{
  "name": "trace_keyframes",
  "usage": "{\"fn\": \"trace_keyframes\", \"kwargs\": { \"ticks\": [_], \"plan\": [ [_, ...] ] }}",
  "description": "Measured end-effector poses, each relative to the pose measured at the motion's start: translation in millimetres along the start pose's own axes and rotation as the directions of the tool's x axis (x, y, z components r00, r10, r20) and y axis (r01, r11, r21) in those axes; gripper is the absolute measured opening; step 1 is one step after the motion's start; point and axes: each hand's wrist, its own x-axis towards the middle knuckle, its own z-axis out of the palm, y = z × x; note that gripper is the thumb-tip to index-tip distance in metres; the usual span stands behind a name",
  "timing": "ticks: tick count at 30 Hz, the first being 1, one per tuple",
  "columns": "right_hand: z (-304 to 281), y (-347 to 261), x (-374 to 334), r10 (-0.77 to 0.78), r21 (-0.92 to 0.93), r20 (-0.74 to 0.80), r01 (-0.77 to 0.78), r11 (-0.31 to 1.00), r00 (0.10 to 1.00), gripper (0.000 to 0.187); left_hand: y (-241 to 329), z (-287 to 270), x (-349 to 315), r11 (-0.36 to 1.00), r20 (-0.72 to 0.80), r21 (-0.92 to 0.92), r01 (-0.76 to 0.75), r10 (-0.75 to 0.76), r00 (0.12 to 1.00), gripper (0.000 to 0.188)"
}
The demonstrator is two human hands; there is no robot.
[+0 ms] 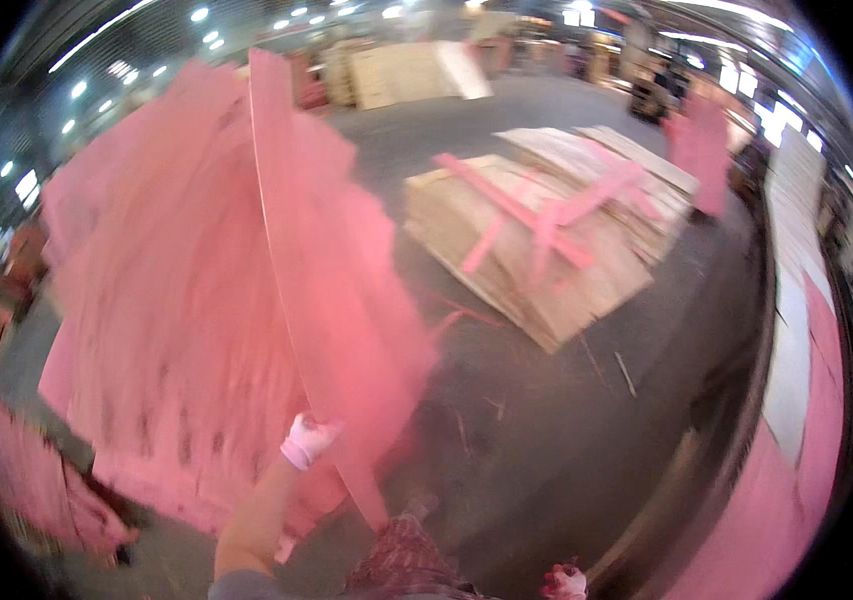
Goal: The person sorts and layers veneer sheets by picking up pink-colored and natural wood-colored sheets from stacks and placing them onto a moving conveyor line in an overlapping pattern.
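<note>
My left hand (311, 440), in a pale pinkish glove, is closed on the edge of a long narrow strip of pink veneer (281, 230). The strip stands tall and slightly tilted, reaching far above the hand and a little below it. Behind it spreads a big stack of pink veneer sheets (166, 300) with ragged edges. Low at the frame's bottom edge is my right hand (564, 580), gloved with reddish stains, away from the stack. It is small and blurred, and its finger position is unclear.
A low pile of pale wood sheets (576, 300) lies on the floor ahead right, with pink strips (516, 200) crossed on top. Along the right runs a long surface with pink and white sheets (796, 380). Wood scraps (625, 374) litter the floor. More pink sheets (26, 440) lie at left.
</note>
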Motion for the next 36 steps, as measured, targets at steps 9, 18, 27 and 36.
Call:
{"fn": "trace_keyframes", "kwargs": {
  "ticks": [9,18,27,36],
  "plan": [
    [-65,48,33,-0.073,0.356,0.095,0.035,0.934,0.993,0.046,84,6,69,0.323,-0.317,0.506,-0.8,0.932,0.176,0.028],
    [30,-166,53,-0.444,0.034,0.767,0.661,0.75,0.463,0.046,447,39,12,-0.014,-0.419,-0.7,-0.714,0.817,0.395,0.05],
    [56,-478,278,-0.938,0.283,0.07,0.895,0.345,0.339,0.033,703,140,51,-0.438,-0.513,-0.731,-0.523,0.858,-0.001,0.054],
    [-194,-808,359,-0.885,0.96,-0.276,0.158,-0.232,0.375,0.023,880,316,48,-0.367,-0.298,-0.92,-0.141,0.885,-0.358,0.046]
  ]
}}
